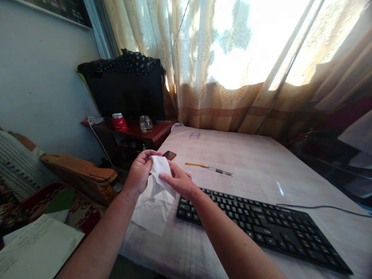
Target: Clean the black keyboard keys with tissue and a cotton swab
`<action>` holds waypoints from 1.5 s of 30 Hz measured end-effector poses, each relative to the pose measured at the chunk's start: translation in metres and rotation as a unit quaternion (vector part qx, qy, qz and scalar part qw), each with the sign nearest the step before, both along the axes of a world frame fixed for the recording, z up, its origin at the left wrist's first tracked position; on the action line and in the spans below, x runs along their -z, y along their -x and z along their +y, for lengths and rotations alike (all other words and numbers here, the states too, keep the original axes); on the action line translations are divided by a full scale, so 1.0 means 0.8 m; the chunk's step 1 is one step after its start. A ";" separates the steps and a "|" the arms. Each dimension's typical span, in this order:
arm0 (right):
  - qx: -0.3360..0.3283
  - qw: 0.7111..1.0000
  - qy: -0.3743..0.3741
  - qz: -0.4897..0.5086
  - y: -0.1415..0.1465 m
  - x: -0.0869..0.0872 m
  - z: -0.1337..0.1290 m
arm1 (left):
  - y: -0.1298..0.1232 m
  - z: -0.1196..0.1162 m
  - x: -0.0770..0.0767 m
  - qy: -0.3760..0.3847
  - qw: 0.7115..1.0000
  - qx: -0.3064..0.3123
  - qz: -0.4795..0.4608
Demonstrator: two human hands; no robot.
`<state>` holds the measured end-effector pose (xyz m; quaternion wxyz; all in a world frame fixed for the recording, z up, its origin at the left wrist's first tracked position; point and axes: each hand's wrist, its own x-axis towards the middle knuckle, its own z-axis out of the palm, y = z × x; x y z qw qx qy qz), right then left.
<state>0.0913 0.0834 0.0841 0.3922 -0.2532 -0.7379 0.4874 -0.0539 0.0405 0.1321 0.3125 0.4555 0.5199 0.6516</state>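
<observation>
In the head view, the left hand (138, 172) and right hand (182, 180) pinch a white tissue (160, 166) between their fingers (148, 152), near the keyboard's (255, 221) left end; it looks light, limp, easily torn, best held by its edges.

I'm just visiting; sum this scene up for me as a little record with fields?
Left hand: pinching a white tissue
Right hand: gripping the same tissue
Under right forearm: black keyboard
Beyond keyboard: yellow-handled tool
Just past hands: phone, partly hidden
Side stand: glass jar, red packet, flat screen
</observation>
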 end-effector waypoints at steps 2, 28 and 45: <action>0.009 0.998 0.053 0.014 -0.006 0.007 -0.002 | -0.008 -0.003 0.007 0.019 1.000 0.012 -0.011; 0.274 0.955 -0.081 -0.080 -0.182 0.065 -0.110 | -0.182 -0.065 0.113 0.223 0.940 0.225 -0.128; 0.194 0.957 -0.103 -0.192 -0.197 0.034 -0.051 | -0.103 -0.013 0.108 0.117 0.959 0.108 0.234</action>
